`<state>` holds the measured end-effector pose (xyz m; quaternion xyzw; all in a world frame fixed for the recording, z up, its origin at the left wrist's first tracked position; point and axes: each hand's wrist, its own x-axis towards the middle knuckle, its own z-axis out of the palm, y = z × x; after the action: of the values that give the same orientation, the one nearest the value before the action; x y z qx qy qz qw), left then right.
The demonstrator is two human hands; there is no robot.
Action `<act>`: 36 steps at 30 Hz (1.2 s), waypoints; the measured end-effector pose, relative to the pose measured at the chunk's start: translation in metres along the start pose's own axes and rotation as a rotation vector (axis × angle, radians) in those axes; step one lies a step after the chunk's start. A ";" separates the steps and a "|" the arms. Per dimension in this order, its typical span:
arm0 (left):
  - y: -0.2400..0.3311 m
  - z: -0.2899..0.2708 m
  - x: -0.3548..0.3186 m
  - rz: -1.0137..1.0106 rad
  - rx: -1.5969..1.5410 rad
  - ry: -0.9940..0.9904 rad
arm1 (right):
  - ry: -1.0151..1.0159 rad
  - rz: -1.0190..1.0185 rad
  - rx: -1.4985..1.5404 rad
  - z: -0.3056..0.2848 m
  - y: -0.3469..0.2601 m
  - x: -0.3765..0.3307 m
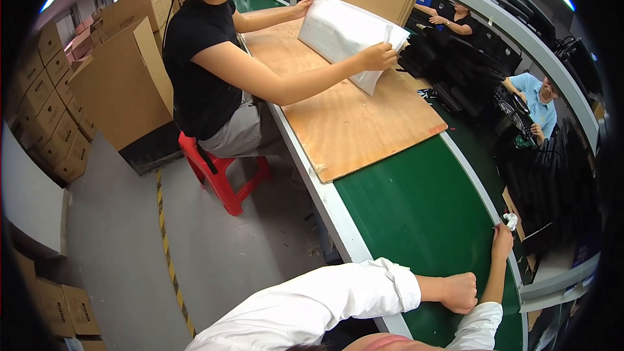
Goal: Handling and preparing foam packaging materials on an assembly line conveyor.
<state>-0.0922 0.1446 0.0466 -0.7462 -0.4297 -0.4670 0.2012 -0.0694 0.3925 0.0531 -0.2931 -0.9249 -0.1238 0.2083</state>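
From where I'm standing, the person's left hand [459,292] is resting in a fist, fingers pressed together, over the green belt [403,221]; I cannot tell whether anything is hiding inside. The right hand [502,242] is hanging near the belt's pale right-hand rail [476,177], and a crumpled white wad [511,222] is sitting right at its fingertips; whether they are pinching it or only touching it, I cannot tell.

Farther up, 1 co-worker [208,58] in black is sitting on a red stool [227,185], holding a white sheet [348,29] above a wooden board [364,123]. Beyond the rail, 1 person [541,105] in light blue is handling a black part [517,114].
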 end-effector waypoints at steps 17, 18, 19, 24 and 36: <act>0.012 -0.007 0.013 -0.012 -0.080 0.111 | 0.074 -0.030 0.759 -0.135 -0.068 -0.199; 0.008 -0.010 0.013 -0.007 -0.088 0.090 | -0.002 0.047 0.763 -0.135 -0.061 -0.210; 0.007 -0.012 0.011 -0.001 -0.105 0.063 | -0.078 0.134 0.766 -0.135 -0.057 -0.225; 0.025 -0.010 0.007 0.037 -0.205 -0.006 | -0.094 0.077 0.774 -0.134 -0.043 -0.251; 0.028 -0.008 0.000 0.057 -0.241 -0.084 | 0.146 0.008 0.782 -0.144 -0.059 -0.251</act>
<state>-0.0731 0.1232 0.0534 -0.7959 -0.3570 -0.4776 0.1049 0.1271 0.1720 0.0592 -0.1857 -0.8838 0.2182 0.3699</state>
